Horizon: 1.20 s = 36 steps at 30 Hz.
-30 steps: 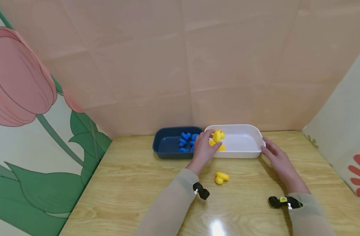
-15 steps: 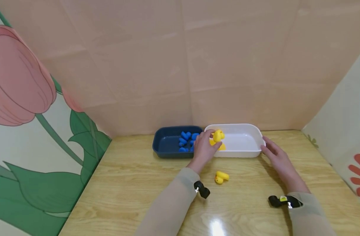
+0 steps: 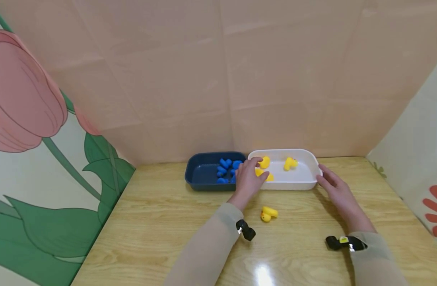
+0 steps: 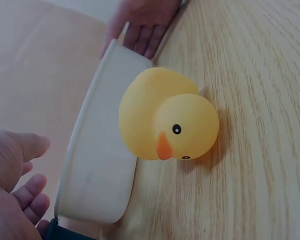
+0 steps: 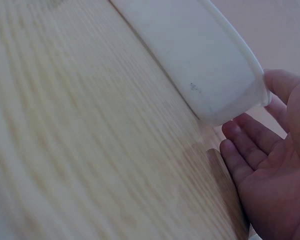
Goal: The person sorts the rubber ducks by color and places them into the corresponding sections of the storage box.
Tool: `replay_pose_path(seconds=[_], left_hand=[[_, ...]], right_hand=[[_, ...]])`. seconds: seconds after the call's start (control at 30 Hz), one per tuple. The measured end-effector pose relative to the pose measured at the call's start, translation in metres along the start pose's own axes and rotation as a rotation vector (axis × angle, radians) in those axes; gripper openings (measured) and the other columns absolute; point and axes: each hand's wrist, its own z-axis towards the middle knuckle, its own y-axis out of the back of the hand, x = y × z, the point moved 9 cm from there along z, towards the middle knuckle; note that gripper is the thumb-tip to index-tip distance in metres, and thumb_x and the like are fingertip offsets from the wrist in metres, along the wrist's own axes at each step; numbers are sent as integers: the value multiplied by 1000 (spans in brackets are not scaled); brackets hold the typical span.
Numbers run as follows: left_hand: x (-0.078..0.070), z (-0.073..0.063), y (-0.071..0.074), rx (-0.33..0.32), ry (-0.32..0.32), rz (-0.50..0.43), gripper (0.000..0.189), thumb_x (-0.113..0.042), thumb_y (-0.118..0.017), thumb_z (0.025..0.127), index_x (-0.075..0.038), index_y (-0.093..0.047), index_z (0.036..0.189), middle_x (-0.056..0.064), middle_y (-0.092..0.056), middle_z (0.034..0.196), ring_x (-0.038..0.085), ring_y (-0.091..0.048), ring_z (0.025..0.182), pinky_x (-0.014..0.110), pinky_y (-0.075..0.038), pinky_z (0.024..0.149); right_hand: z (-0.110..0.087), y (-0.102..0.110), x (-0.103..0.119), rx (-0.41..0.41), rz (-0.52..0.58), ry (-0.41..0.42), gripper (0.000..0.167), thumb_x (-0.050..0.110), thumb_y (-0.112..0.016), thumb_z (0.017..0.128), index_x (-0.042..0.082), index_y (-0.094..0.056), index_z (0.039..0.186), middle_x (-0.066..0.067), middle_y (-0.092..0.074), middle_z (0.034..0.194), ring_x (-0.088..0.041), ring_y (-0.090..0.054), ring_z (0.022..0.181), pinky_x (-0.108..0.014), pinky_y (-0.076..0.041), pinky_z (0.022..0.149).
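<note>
My left hand (image 3: 249,177) is over the left end of the white tray (image 3: 282,185), thumb and fingers apart with nothing between them. Just beyond its fingertips lies a yellow toy duck (image 3: 264,162), and other yellow ducks (image 3: 270,177) are partly hidden behind the thumb. A further yellow duck (image 3: 290,163) lies tipped in the middle of this tray. At the tray's right end my right hand (image 3: 335,190) holds the corner, thumb and index finger at the rim. On the table in front is one yellow duck (image 4: 165,115), on its side with its beak facing the left wrist camera.
A dark blue tray (image 3: 200,186) stands against the white one on the left. Several blue toy ducks (image 3: 222,171) lie in it, some hidden by my left hand. A pinkish-brown sheet (image 3: 175,79) hangs close behind both trays.
My left hand has let go of a yellow duck, which now lies farther right in the white tray. The hand itself stays in place, and my right hand has not moved.
</note>
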Motion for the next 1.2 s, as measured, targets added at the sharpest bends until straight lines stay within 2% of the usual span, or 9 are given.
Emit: replay_pose_path(seconds=[0.3,0.5,0.73,0.87,1.0,1.2], left_hand=[[-6,-9,7,-9,-10,-25,48,-36,-85,101,-25,-71,145,-5,-71,124,21,-57,119,37,-44,103],[-7,-21,14,-15,-10,-75,46,-34,-84,102,-24,-71,145,-3,-71,128,21,-56,123,39,-44,106],[-9,-36,25,-63,-25,-103,46,-31,-88,99,-23,-73,141,-5,-71,126,20,-58,122,41,-45,107],[-7,-46,26,-37,-8,-122,48,-32,-87,100,-25,-71,144,-7,-68,134,19,-56,126,42,-44,110],[-8,-56,26,-7,-17,-144,51,-32,-86,101,-23,-70,148,-4,-67,145,23,-55,134,45,-42,116],[-6,-71,23,42,-6,-170,51,-32,-84,102,-25,-68,150,-5,-63,151,23,-53,137,47,-44,117]], right_hand=[[-2,0,-1,6,2,-12,83,66,-48,112,33,-10,179,-19,-6,183,-54,-7,164,-81,-13,123],[-5,0,1,-3,3,6,82,62,-49,113,31,-12,179,-22,-9,182,-54,-9,164,-78,-13,124],[-6,2,1,0,-3,1,82,64,-50,113,34,-12,179,-21,-9,182,-54,-9,164,-79,-13,124],[-6,3,2,-1,-13,-2,82,64,-49,113,34,-11,179,-22,-9,182,-55,-9,164,-79,-13,124],[-7,4,2,-7,-16,3,81,62,-49,114,32,-12,179,-23,-10,182,-55,-10,164,-79,-13,124],[-6,3,2,-8,-20,0,83,63,-50,113,31,-12,179,-22,-10,182,-55,-9,164,-79,-13,124]])
